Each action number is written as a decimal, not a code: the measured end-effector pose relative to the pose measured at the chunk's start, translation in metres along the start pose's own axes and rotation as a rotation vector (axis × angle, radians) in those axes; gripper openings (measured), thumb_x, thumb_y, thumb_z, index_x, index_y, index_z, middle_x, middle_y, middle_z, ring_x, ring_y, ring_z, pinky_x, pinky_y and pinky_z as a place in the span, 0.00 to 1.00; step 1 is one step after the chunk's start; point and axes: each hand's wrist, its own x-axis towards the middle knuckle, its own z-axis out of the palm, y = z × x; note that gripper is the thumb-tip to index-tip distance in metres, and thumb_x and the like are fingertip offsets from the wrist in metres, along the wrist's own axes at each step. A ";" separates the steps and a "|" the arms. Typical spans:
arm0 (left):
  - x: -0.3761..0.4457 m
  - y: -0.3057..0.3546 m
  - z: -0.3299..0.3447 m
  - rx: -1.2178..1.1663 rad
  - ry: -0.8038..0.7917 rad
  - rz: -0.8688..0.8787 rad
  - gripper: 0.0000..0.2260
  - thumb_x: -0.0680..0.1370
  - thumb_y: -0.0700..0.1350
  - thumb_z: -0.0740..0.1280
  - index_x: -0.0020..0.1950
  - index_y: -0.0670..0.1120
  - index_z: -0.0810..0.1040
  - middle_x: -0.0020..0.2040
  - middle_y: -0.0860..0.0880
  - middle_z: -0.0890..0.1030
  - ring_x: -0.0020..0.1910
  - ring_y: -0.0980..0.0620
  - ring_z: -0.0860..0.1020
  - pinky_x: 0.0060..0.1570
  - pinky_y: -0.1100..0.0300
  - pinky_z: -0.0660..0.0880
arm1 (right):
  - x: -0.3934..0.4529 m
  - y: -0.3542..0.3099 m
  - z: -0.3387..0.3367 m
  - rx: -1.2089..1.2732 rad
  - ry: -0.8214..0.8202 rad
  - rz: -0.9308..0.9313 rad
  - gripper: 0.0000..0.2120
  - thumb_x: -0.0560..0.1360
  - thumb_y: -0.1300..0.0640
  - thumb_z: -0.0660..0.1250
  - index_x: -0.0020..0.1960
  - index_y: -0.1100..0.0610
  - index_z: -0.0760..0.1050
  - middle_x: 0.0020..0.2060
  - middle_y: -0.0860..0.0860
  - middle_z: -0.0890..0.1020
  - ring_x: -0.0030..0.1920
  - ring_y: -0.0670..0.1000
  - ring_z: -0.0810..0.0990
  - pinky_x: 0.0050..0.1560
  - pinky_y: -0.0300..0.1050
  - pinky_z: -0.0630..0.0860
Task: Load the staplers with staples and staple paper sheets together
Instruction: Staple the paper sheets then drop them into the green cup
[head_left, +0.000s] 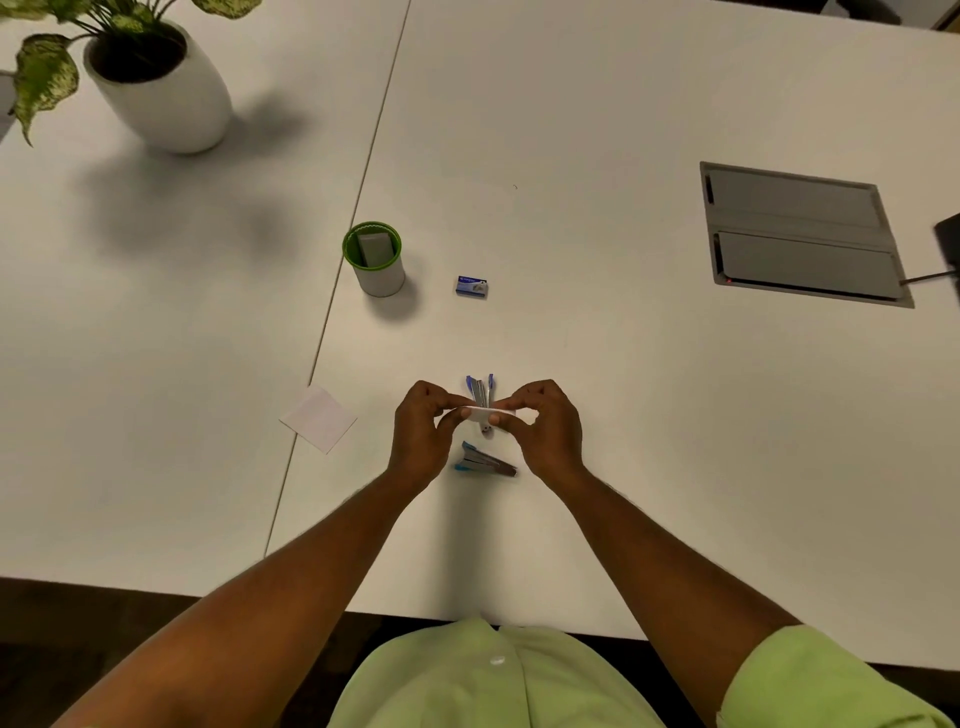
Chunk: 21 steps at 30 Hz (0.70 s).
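Observation:
My left hand (423, 431) and my right hand (543, 428) together pinch a small white paper piece (485, 414) by its two ends, held above the table. Under and beyond it lies a blue stapler (481, 391) swung open, partly hidden by the paper. A second blue stapler (485, 460) lies on its side nearer to me, between my wrists. A small blue staple box (471, 287) sits further back. A white paper sheet (318, 418) lies flat to the left of my left hand.
A green-rimmed white cup (375, 260) holding a grey block stands behind left. A potted plant (156, 83) is at the far left corner. A grey cable hatch (800, 236) is set into the table (597, 130) at right. A seam runs down the table.

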 end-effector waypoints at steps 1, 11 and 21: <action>0.000 0.001 0.001 0.006 0.002 -0.002 0.05 0.78 0.38 0.71 0.52 0.42 0.86 0.48 0.43 0.79 0.48 0.48 0.79 0.52 0.58 0.77 | 0.001 0.001 -0.001 0.011 -0.012 0.001 0.07 0.67 0.51 0.80 0.42 0.44 0.84 0.43 0.40 0.80 0.46 0.41 0.79 0.44 0.40 0.76; 0.008 -0.001 0.005 -0.071 -0.056 -0.178 0.05 0.79 0.40 0.70 0.51 0.42 0.85 0.47 0.46 0.86 0.47 0.48 0.83 0.51 0.58 0.78 | 0.011 -0.001 0.000 0.017 -0.109 0.101 0.06 0.70 0.49 0.78 0.45 0.49 0.87 0.39 0.44 0.86 0.39 0.44 0.82 0.42 0.43 0.79; 0.024 0.000 0.004 -0.328 -0.116 -0.392 0.08 0.76 0.39 0.74 0.53 0.37 0.82 0.48 0.38 0.85 0.50 0.39 0.84 0.52 0.43 0.82 | 0.017 -0.004 -0.001 0.363 -0.307 0.261 0.04 0.76 0.57 0.73 0.51 0.53 0.82 0.47 0.56 0.85 0.48 0.57 0.85 0.43 0.44 0.83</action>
